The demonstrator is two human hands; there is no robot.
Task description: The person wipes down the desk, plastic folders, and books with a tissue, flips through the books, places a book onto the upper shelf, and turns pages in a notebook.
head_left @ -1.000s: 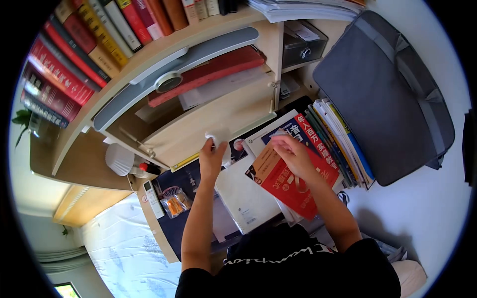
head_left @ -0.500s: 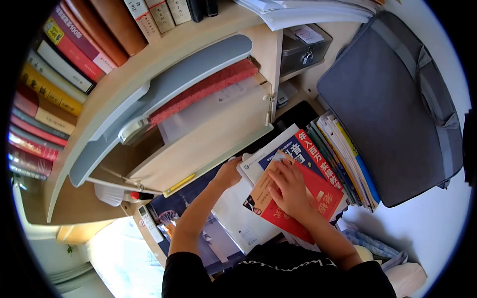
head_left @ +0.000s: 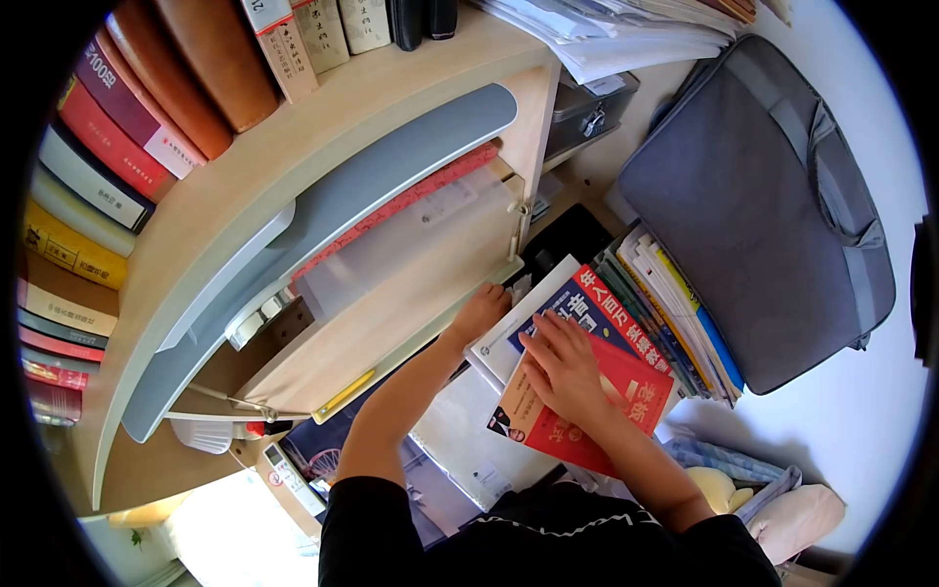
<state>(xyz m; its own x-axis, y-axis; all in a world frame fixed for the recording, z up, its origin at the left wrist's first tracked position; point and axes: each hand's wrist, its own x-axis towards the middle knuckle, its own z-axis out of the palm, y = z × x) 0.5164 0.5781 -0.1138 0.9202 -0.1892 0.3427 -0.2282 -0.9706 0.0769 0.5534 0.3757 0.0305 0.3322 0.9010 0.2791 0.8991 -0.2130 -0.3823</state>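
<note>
My right hand (head_left: 560,364) lies on a red and orange book (head_left: 614,396), its fingers stretched out and reaching over onto a blue and white book (head_left: 579,311) beneath it. The red book sits askew on the blue one, and both carry Chinese lettering. Just beyond the blue book's left corner is my left hand (head_left: 479,313), fingers curled close to a small crumpled whitish thing (head_left: 521,289). Its fingertips are partly hidden, so what it grips, if anything, is unclear. Under the books lies a white plastic sleeve or folder (head_left: 465,430).
A row of upright books and magazines (head_left: 675,313) stands to the right, beside a grey laptop bag (head_left: 753,225). Ahead, a fold-down wooden panel (head_left: 391,293) hangs open with a yellow pencil (head_left: 344,393) along its edge. A shelf of books (head_left: 108,137) curves at upper left.
My left hand has moved forward and right, beyond the book's corner. My right hand's fingers have gone from curled to stretched flat. The camera view has shifted slightly.
</note>
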